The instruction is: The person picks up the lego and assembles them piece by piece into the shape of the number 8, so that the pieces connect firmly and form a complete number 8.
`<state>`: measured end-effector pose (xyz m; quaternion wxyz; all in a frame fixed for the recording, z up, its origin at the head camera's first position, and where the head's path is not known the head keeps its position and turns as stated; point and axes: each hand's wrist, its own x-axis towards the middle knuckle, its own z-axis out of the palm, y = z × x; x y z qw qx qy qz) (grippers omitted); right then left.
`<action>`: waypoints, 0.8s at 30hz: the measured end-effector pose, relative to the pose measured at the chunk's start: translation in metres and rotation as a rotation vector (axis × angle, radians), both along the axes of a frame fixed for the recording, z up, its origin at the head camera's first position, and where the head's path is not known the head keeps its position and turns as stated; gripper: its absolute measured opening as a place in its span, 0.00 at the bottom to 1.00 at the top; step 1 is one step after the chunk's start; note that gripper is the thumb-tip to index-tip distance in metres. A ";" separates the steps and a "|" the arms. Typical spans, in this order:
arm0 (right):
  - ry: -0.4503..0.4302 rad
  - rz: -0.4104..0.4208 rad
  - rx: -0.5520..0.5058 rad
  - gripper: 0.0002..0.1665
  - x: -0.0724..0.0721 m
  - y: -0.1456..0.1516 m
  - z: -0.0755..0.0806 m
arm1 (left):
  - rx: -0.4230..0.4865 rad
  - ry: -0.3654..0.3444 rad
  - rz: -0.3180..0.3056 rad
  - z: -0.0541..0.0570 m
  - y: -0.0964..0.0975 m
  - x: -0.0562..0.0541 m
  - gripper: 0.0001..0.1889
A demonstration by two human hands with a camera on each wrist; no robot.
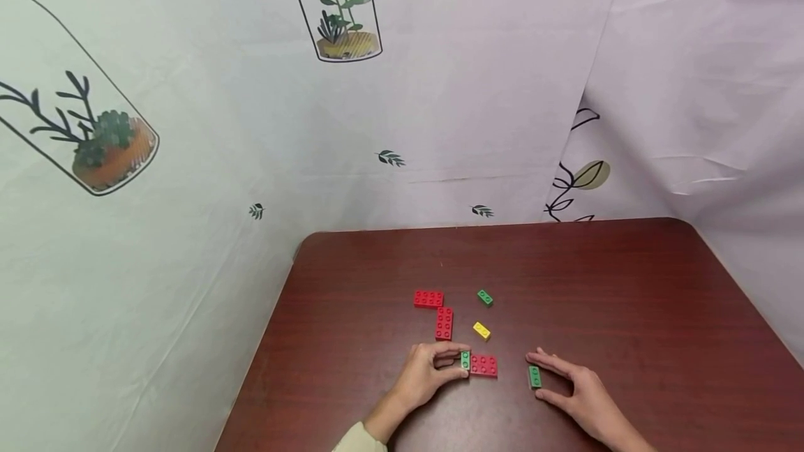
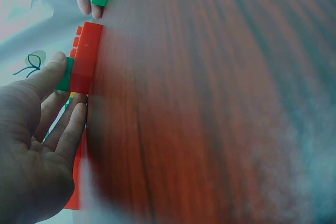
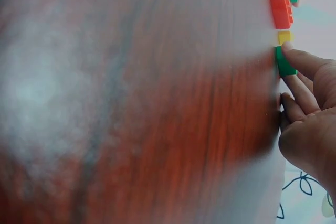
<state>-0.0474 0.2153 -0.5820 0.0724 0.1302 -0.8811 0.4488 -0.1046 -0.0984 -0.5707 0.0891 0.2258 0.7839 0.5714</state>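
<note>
My left hand (image 1: 422, 377) pinches a small green brick (image 1: 465, 360) between thumb and fingers. That green brick sits on the left end of a red brick (image 1: 484, 366), as the left wrist view shows from the side; the red one lies flat with its studs up. Farther right, my right hand (image 1: 583, 396) holds another green brick (image 1: 534, 377) by its two ends, thumb at the near end and fingers at the far one. In the right wrist view this green brick (image 3: 285, 62) stands low at the table surface, apart from the red brick (image 3: 281, 4).
Beyond my hands, a yellow brick (image 1: 481, 330) and a third green brick (image 1: 485, 298) lie loose. Two more red bricks, one upright in view (image 1: 444, 324) and one crosswise (image 1: 428, 299), lie corner to corner. The dark wooden table (image 1: 603, 277) meets a patterned cloth (image 1: 440, 110) behind.
</note>
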 end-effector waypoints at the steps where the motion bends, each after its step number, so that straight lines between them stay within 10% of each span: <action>1: -0.008 -0.002 0.003 0.35 0.000 0.000 0.000 | 0.001 0.001 -0.001 0.000 0.000 0.000 0.19; 24: -0.012 -0.029 0.008 0.33 0.001 -0.003 0.003 | -0.003 -0.009 -0.001 0.000 -0.001 0.000 0.19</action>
